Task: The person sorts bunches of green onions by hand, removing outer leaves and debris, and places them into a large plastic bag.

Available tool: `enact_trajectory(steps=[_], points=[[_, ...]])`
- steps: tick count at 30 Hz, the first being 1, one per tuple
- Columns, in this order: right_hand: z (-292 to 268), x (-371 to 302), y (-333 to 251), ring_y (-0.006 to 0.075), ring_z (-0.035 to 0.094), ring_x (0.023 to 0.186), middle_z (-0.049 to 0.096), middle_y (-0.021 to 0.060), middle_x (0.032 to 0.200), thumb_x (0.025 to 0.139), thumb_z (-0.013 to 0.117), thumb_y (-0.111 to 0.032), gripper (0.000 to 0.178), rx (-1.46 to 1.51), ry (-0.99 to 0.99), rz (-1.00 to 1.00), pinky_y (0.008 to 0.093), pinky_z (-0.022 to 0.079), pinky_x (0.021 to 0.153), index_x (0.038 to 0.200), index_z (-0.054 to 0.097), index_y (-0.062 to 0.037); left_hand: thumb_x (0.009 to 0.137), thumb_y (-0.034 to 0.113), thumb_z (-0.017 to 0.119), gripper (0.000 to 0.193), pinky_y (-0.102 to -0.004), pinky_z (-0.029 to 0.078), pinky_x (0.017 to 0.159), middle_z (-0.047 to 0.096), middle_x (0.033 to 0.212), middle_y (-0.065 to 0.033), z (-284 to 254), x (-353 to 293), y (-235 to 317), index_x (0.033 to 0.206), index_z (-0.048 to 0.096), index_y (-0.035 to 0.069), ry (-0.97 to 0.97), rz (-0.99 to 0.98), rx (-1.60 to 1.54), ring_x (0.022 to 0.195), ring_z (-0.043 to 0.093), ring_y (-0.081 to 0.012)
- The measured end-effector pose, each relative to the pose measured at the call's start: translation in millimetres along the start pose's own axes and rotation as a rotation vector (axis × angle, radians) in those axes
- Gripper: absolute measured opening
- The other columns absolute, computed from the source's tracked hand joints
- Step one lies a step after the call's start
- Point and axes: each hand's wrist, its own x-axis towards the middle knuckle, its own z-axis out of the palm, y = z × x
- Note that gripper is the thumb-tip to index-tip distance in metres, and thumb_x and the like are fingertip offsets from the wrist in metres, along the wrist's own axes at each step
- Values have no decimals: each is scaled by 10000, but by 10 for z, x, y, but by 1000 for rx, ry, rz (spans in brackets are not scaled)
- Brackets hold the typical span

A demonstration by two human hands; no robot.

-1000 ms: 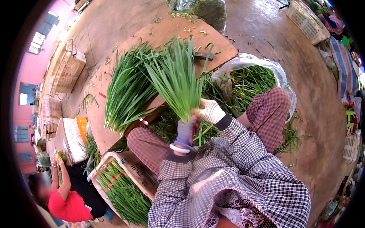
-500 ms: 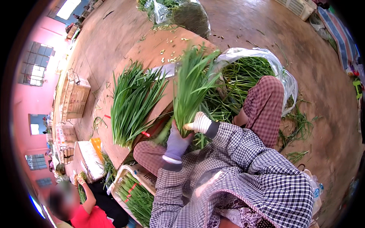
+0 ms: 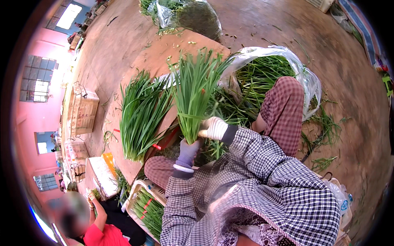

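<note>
My left hand [image 3: 189, 152], in a purple knit glove, is closed around the pale stem ends of an upright bunch of garlic chives [image 3: 195, 90]. The long flat leaves fan out upward. At the bunch's lower right, my right hand [image 3: 214, 128], in a white striped glove, has its fingers curled in on some chive leaves; one leaf bends across the bunch toward it and a blurred one rises beside it. Left of the bunch, a large pile of chives [image 3: 141, 119] lies on a brown board [image 3: 162, 59].
An open clear plastic bag [image 3: 314, 88] of chives stands beside my right knee. By my left leg is a crate [image 3: 133, 201] with red-banded bunches. Another bag [image 3: 205, 20] lies beyond the board. A co-worker in red [image 3: 106, 235] sits at lower left.
The bunch has shifted left and slightly down with my left hand and stands more upright. My right hand has drawn from the front of its stems toward their right edge.
</note>
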Motion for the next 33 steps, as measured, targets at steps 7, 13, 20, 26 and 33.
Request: enact_trajectory(steps=[7, 13, 20, 26, 33], points=[[-640, -42, -231, 123, 575, 563, 622, 64, 616, 771, 676, -215, 245, 330, 182, 238, 285, 473, 536, 795, 665, 28, 782, 45, 650, 263, -213, 333, 441, 539, 690, 24, -35, -106, 5, 1042, 611, 31, -121, -43, -198, 510, 454, -68], [-637, -49, -266, 115, 551, 570, 628, 93, 638, 733, 711, -261, 308, 222, 223, 232, 286, 465, 554, 815, 676, 35, 792, 56, 665, 253, -213, 326, 443, 511, 654, 37, 18, -141, 13, 1038, 611, 31, -126, -14, -225, 507, 440, -64], [-199, -98, -217, 155, 563, 533, 624, 126, 596, 649, 731, -337, 368, 152, -62, 52, 294, 487, 554, 738, 679, 17, 757, 82, 715, 227, -234, 394, 425, 579, 687, -17, 59, -45, -115, 941, 594, 24, -123, -55, -400, 494, 518, -103], [-104, 39, -243, 264, 640, 615, 646, 199, 703, 691, 707, -379, 446, -98, 25, 74, 356, 514, 606, 864, 655, 30, 855, 120, 649, 177, -230, 379, 482, 561, 803, 3, 190, -92, -89, 987, 540, 75, -217, -38, -470, 617, 497, -76], [-25, -47, -214, 121, 594, 562, 658, 83, 698, 756, 676, -148, 229, 439, 107, 222, 266, 484, 508, 893, 665, 36, 893, 267, 607, 332, -264, 499, 604, 617, 978, -53, 88, -13, -260, 1166, 541, 90, -421, -111, -913, 800, 596, -146]])
